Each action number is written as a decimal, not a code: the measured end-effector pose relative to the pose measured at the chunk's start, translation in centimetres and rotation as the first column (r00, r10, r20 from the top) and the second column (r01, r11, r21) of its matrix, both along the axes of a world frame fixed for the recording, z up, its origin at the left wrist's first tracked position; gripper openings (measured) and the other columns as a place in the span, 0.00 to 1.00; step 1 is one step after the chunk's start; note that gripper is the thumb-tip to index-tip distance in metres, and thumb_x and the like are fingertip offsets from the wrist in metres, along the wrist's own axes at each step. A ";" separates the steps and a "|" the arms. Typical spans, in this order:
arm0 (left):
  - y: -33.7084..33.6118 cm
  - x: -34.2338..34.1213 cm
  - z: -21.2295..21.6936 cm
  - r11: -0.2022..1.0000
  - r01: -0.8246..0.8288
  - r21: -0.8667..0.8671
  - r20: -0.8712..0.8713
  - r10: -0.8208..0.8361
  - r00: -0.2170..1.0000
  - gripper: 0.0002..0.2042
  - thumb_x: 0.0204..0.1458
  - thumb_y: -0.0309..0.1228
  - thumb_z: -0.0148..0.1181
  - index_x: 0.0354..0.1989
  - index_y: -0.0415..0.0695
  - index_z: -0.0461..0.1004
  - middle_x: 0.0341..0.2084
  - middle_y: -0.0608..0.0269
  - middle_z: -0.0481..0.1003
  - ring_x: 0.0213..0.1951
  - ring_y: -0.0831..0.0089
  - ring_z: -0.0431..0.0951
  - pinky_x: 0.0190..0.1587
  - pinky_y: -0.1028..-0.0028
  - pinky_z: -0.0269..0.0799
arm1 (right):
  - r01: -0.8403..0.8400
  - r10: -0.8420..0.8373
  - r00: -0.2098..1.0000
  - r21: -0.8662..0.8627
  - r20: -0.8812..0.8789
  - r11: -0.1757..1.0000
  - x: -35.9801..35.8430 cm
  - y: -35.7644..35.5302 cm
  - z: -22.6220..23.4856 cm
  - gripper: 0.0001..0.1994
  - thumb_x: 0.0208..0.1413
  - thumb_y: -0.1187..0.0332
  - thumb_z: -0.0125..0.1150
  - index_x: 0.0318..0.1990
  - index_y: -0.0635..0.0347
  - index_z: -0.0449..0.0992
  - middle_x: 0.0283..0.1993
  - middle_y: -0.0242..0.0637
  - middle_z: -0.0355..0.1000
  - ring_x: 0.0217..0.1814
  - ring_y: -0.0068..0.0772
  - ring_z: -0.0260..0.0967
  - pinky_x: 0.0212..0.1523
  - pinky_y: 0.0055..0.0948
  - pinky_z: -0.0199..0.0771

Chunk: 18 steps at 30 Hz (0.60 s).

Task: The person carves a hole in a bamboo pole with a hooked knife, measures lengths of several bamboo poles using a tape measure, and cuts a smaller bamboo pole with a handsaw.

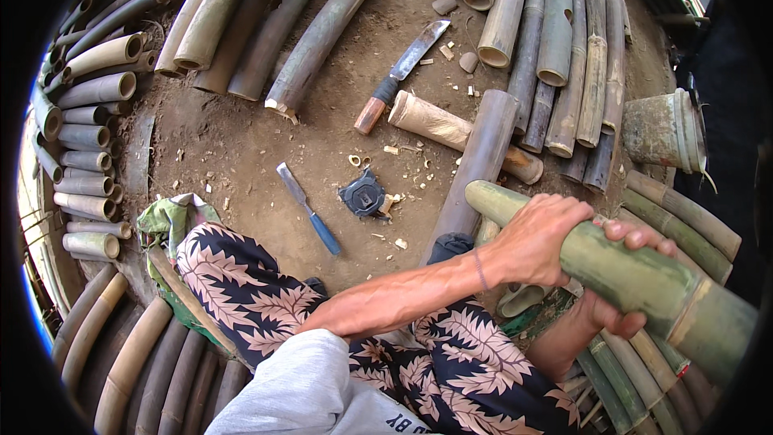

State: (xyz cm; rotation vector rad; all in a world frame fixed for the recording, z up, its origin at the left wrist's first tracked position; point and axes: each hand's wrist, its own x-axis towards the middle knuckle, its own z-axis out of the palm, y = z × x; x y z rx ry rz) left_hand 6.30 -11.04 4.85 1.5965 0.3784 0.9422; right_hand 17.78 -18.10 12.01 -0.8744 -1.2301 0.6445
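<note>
At the right, my left hand (541, 238) is closed round a narrower green bamboo length, its arm reaching across my lap. Beyond that hand the thick green bamboo tube (644, 270) slants toward the lower right rim. My right hand (616, 298) grips this tube from the side and beneath, fingers wrapped round it. Whether the narrow length and the thick tube are one piece is hidden by my left hand. The narrow tip (487, 197) points at a dark bamboo pole (475, 161) lying on the ground.
On the dirt floor lie a machete (403, 72), a blue-handled chisel (310, 209), a black tape measure (363, 193) and a peeled bamboo piece (435, 122). Wood chips are scattered about. Bamboo tubes are stacked at left (97, 113), top and right (592, 56). A dirty bucket (660, 133) stands at right.
</note>
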 end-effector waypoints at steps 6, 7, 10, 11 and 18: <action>-1.6 0.0 0.8 1.000 0.002 0.012 0.014 -0.002 1.000 0.33 0.25 0.30 0.74 0.48 0.41 0.70 0.40 0.53 0.73 0.45 0.52 0.73 0.51 0.59 0.66 | -0.049 0.046 0.997 0.046 0.059 0.998 0.7 -2.0 1.0 0.53 0.40 0.36 0.73 0.65 0.60 0.51 0.53 0.48 0.66 0.55 0.52 0.68 0.59 0.52 0.67; -0.9 0.6 1.7 0.999 -0.049 0.015 0.026 0.048 0.998 0.30 0.29 0.34 0.73 0.46 0.41 0.70 0.38 0.53 0.73 0.43 0.54 0.74 0.47 0.59 0.67 | -0.058 0.062 0.997 0.084 -0.039 0.995 0.8 -1.8 3.8 0.50 0.40 0.36 0.72 0.61 0.60 0.54 0.50 0.43 0.64 0.52 0.45 0.65 0.57 0.47 0.64; -3.4 0.5 10.7 0.972 -0.198 0.129 0.159 0.177 0.971 0.29 0.33 0.40 0.70 0.44 0.40 0.69 0.36 0.53 0.72 0.40 0.57 0.74 0.43 0.61 0.67 | 0.050 -0.049 0.998 0.035 -0.027 0.998 5.3 -6.6 14.3 0.40 0.43 0.36 0.65 0.51 0.60 0.59 0.40 0.30 0.55 0.42 0.32 0.56 0.52 0.35 0.59; -4.4 -0.3 13.5 0.941 -0.263 0.212 0.149 0.235 0.961 0.29 0.33 0.42 0.69 0.44 0.40 0.68 0.35 0.53 0.71 0.39 0.58 0.74 0.42 0.62 0.67 | 0.178 -0.160 0.964 -0.067 0.212 0.982 9.6 -11.7 19.7 0.37 0.46 0.35 0.58 0.49 0.60 0.59 0.36 0.27 0.51 0.39 0.31 0.54 0.51 0.34 0.58; -0.2 -2.5 9.8 0.997 0.022 0.080 -0.113 -0.013 0.994 0.35 0.38 0.40 0.72 0.55 0.40 0.64 0.41 0.45 0.75 0.44 0.46 0.77 0.48 0.56 0.75 | 0.324 -0.324 0.945 -0.323 0.054 0.890 3.7 -1.6 9.9 0.43 0.64 0.35 0.37 0.70 0.67 0.52 0.67 0.47 0.62 0.65 0.42 0.63 0.69 0.42 0.56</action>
